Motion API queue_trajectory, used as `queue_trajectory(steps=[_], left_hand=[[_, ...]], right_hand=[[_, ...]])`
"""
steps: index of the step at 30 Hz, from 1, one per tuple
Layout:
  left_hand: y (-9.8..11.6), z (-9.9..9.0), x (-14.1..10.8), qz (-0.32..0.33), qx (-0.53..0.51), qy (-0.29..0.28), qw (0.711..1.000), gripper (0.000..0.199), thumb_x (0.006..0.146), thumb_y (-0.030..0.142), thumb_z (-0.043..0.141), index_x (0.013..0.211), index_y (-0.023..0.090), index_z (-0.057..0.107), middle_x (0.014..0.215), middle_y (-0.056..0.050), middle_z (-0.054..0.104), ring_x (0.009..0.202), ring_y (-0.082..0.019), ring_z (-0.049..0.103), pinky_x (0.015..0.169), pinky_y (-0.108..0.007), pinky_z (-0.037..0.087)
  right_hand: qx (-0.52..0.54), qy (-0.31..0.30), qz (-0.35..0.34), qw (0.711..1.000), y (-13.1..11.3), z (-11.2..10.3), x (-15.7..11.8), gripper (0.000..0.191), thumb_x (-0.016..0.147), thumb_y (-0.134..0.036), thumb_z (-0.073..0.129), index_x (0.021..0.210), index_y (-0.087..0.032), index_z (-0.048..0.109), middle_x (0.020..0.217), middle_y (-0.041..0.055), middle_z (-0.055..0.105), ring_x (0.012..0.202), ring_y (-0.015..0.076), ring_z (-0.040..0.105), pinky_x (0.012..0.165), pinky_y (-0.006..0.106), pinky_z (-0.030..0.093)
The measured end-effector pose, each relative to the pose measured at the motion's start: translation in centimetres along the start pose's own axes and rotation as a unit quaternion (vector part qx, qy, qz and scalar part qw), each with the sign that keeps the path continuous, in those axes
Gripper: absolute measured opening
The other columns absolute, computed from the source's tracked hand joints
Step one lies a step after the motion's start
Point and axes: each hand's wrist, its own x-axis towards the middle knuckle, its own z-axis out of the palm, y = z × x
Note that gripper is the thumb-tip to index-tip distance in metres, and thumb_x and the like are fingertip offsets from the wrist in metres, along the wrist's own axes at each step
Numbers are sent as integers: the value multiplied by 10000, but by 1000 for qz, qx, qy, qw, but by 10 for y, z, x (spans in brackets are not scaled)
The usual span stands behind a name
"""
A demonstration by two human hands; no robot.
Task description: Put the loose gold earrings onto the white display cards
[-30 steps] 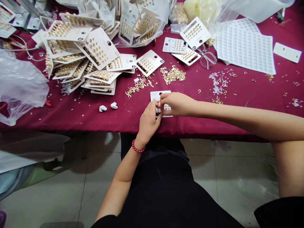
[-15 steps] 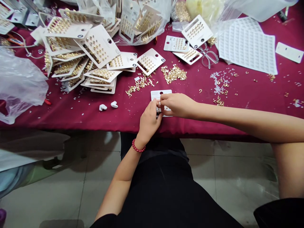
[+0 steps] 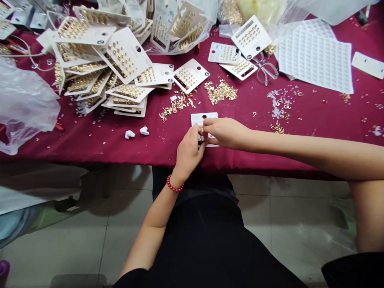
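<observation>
A white earring card (image 3: 198, 117) with a dark round hole lies near the table's front edge, partly covered by my hands. My left hand (image 3: 189, 148), a red bead bracelet (image 3: 175, 184) on its wrist, grips the card's left side with fingers and thumb. Over the card's middle, my right hand (image 3: 225, 133) is closed in a pinch, its fingertips close to the left ones. Whatever sits between those fingertips is too small and hidden to make out. Beyond the card lie a heap of small gold pieces (image 3: 221, 93) and some gold hooks (image 3: 165, 113).
Stacked cards of gold earrings (image 3: 123, 56) fill the back left. White earbuds (image 3: 129, 134) lie left of my hands. Clear glasses (image 3: 266, 73), a printed sheet (image 3: 318, 60) and white bits (image 3: 274, 100) are at the right. A plastic bag (image 3: 27, 104) covers the left end.
The view has shifted very slightly. Both hands stay at the card in almost the same pose, and the things on the table have not moved.
</observation>
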Motion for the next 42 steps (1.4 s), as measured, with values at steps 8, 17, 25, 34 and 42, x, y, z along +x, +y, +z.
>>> queue_trajectory(steps=[8,17,25,34,42], left_hand=[[0,0,0,-8,4,-4,1000,288,877,174,558,1143,210,454,1178,-87,621,1094,-219,615,908,-340,516],[1,-1,0,-13,-4,-1,1000,231,878,205,569,1078,216,454,1087,-69,625,1018,-216,625,854,-324,511],[3,-1,0,-7,-16,11,1000,256,859,182,623,1041,217,447,1041,-39,616,989,-192,619,839,-296,500],[3,-2,0,-14,-13,8,1000,279,849,174,631,1064,220,459,1074,-47,632,1006,-201,630,813,-299,510],[2,-1,1,-30,-4,7,1000,319,841,183,633,1108,209,462,1103,-78,644,1022,-220,638,816,-310,514]], right_hand=[[-20,-3,9,1000,-8,3,-1,176,912,-207,533,1020,-116,638,1034,99,617,776,148,541,563,258,259],[-8,10,24,1000,-5,2,-5,219,899,-192,522,1067,-123,643,1084,104,619,750,141,545,544,261,241],[28,87,-14,996,21,7,-10,195,855,-218,593,1012,-217,709,1098,40,637,779,114,542,566,243,237],[-23,70,-80,994,21,12,-4,189,915,-260,543,946,-211,722,1145,50,632,872,124,541,531,234,181],[-68,36,-126,989,17,-1,3,175,906,-215,534,888,-173,703,1053,65,635,923,141,515,541,236,190]])
